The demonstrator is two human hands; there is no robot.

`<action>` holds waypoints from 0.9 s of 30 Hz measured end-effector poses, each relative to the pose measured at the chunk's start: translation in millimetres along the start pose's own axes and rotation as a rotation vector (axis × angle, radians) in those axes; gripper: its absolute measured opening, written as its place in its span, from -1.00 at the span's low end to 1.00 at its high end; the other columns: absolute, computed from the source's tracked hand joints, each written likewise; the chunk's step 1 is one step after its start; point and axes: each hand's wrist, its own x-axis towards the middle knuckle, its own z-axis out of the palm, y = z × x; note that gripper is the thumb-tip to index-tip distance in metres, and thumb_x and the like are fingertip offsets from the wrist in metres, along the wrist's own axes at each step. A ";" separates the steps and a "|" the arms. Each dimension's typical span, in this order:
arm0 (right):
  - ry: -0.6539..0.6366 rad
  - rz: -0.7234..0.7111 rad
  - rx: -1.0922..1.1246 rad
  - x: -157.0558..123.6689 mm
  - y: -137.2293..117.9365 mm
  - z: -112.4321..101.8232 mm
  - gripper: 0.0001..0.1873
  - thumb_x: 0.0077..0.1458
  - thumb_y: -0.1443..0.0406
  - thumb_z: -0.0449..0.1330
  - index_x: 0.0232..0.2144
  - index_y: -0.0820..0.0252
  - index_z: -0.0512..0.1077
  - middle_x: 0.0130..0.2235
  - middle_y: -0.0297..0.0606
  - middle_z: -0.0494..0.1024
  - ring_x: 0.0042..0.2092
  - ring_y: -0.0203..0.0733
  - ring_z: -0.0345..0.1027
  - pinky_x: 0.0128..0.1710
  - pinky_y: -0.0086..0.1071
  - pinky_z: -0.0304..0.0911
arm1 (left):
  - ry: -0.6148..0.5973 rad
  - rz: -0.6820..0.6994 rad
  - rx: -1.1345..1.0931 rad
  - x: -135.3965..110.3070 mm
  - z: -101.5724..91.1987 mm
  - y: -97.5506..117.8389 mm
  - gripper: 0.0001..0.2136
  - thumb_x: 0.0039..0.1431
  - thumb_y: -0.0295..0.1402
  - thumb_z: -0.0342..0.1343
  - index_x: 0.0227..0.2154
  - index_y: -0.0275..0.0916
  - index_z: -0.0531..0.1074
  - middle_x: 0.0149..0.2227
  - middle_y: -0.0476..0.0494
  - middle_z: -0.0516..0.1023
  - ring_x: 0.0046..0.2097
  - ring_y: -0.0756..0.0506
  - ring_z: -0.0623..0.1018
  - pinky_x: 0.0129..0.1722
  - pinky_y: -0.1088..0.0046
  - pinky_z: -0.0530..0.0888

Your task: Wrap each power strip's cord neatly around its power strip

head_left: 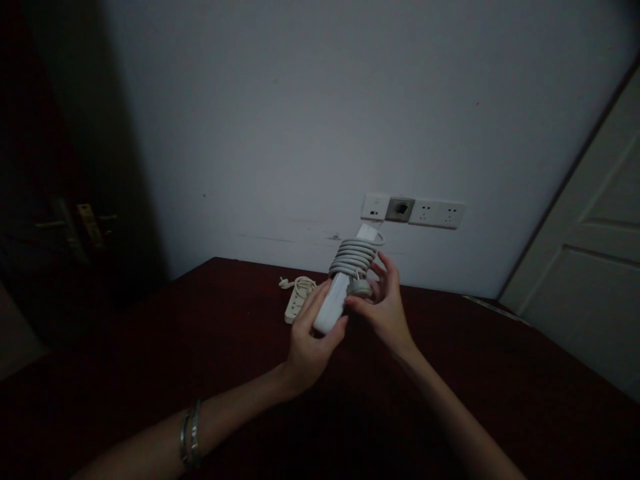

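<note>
My left hand [313,347] is closed around the lower end of a long white power strip [334,303], tilted up above the table. A grey cord [353,257] is wound in several turns around the strip's upper part. At the strip's right side, my right hand [385,310] grips the cord's round grey plug [359,287] between thumb and fingers, its prongs pointing up. Behind my left hand, a second, smaller power strip [295,305] lies on the table with its thin cord bundled on top; my hand hides part of it.
The dark red table [225,320] reaches back to a white wall. On the wall sit a row of outlets [436,214] and a grey socket plate [400,209]. A white door [595,267] stands at the right, a dark door with a brass handle [90,225] at the left.
</note>
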 end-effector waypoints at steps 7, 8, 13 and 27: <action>-0.161 0.051 0.155 0.4 -9.0 2.5 0.19 -0.21 0.16 0.31 0.26 -0.02 -0.42 0.03 -0.05 0.39 -0.06 0.00 0.41 -0.24 -0.16 0.42 | -0.074 0.020 -0.025 -13.9 3.6 0.7 -0.44 0.10 -0.39 0.10 0.18 -0.23 0.13 0.15 -0.29 0.28 0.16 -0.19 0.31 0.14 0.20 0.29; -0.162 0.041 0.141 0.7 -11.5 0.7 0.19 -0.20 0.15 0.32 0.26 -0.03 -0.40 0.03 -0.06 0.39 -0.06 0.00 0.41 -0.25 -0.17 0.42 | -0.094 0.046 -0.023 -12.5 2.3 1.6 -0.44 0.10 -0.38 0.10 0.18 -0.23 0.13 0.14 -0.29 0.29 0.15 -0.19 0.32 0.12 0.19 0.30; -0.203 -0.072 0.019 2.8 -21.9 -8.5 0.19 -0.24 0.06 0.36 0.25 -0.14 -0.35 0.09 -0.11 0.30 -0.04 -0.03 0.38 -0.19 -0.16 0.42 | -0.170 0.176 -0.005 9.6 -12.0 9.2 -0.67 0.19 -0.35 -0.04 0.00 -0.26 0.36 -0.02 -0.28 0.45 0.04 -0.20 0.41 0.04 0.12 0.35; -0.205 -0.169 -0.068 -7.1 -50.2 -3.1 0.16 -0.29 0.23 0.41 0.23 -0.18 -0.21 0.18 -0.14 0.17 0.10 0.04 0.25 -0.05 -0.08 0.36 | -0.348 0.106 -0.307 43.2 -39.3 11.3 -0.48 -0.01 -0.25 0.23 0.04 -0.18 0.29 0.08 -0.29 0.22 0.06 -0.21 0.36 -0.13 0.28 0.52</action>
